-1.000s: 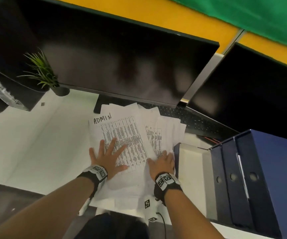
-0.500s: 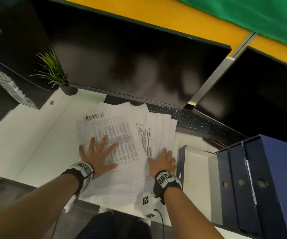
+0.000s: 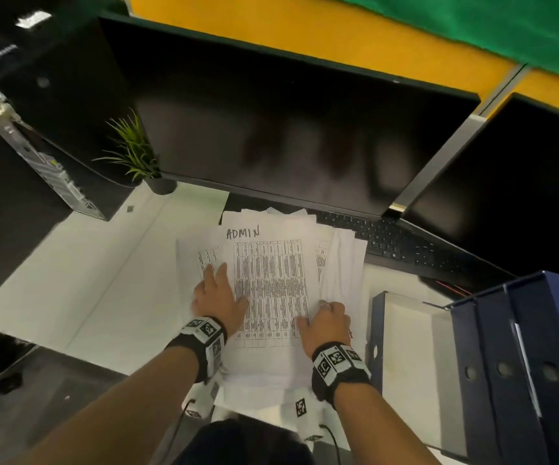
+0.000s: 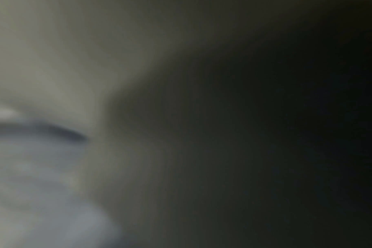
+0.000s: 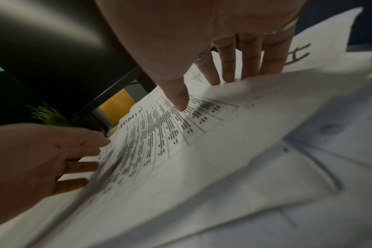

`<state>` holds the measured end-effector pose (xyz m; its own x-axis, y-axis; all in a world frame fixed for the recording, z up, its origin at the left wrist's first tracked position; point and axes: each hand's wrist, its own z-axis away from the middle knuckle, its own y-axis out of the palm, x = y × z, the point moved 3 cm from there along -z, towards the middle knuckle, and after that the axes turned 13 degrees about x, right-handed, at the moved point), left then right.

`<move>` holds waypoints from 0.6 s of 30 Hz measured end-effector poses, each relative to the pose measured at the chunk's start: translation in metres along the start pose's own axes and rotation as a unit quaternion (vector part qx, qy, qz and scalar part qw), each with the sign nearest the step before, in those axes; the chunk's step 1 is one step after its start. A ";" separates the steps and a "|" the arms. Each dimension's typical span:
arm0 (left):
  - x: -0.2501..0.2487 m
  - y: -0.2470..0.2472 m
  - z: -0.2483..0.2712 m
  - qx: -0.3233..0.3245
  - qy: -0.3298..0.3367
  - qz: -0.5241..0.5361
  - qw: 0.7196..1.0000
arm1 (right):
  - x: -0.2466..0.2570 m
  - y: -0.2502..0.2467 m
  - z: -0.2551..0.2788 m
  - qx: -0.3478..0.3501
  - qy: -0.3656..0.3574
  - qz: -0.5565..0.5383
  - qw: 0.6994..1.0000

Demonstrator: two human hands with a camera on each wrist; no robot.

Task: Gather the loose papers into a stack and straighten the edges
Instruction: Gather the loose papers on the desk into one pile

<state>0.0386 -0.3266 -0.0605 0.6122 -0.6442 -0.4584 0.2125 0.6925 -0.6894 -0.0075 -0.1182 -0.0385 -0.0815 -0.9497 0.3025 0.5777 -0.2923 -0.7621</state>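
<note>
At the far left of the white desk [image 3: 80, 297] a silver computer case [image 3: 29, 156] leans beside a small potted plant [image 3: 137, 156]. My left hand [image 3: 217, 297] lies on the left margin of the loose papers [image 3: 271, 370]. Its fingers [image 5: 78, 166] are straight and close together, pushing sideways against the sheet edges, with the tips slipped under the top page in the right wrist view. The left wrist view is dark and blurred, so it tells me nothing more.

The papers sit in the middle of the desk, right in front of me, in a rough pile, its far end overlapping the black keyboard [image 3: 402, 250] below the dark monitor [image 3: 288, 129]. The top sheet, marked ADMIN [image 3: 243, 232], carries a printed table, and other sheets fan out from under it on both sides.

My right hand [image 3: 327, 322] holds the right margin of the top sheet: the thumb [image 5: 179, 99] presses on the printed table while the four fingers [image 5: 229, 63] go down behind the lifted edge, so the page is pinched between them.

To the right stand a second dark monitor [image 3: 513, 182] and a row of blue binders [image 3: 523, 364].
</note>
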 end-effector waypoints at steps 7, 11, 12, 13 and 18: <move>0.010 -0.006 -0.014 0.034 -0.046 0.165 0.985 | 0.002 -0.004 -0.002 0.012 0.034 -0.063 0.997; -0.002 -0.009 -0.014 0.068 -0.064 0.226 0.970 | -0.001 -0.009 -0.004 -0.017 0.018 -0.076 0.997; -0.006 -0.009 -0.013 0.075 -0.062 0.214 0.972 | -0.002 -0.011 -0.004 -0.025 0.014 -0.073 0.997; -0.011 -0.009 -0.011 0.077 -0.052 0.199 0.976 | -0.003 -0.012 -0.004 -0.024 0.007 -0.072 0.997; -0.020 -0.015 -0.007 0.043 0.016 0.225 0.973 | -0.007 -0.019 -0.005 0.003 -0.001 -0.129 0.992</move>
<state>0.0180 -0.3257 -0.0449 0.6347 -0.2787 -0.7207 -0.0078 0.9303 -0.3666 -0.0221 -0.1069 -0.0294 -0.2249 -0.8432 0.4883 0.5421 -0.5247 -0.6564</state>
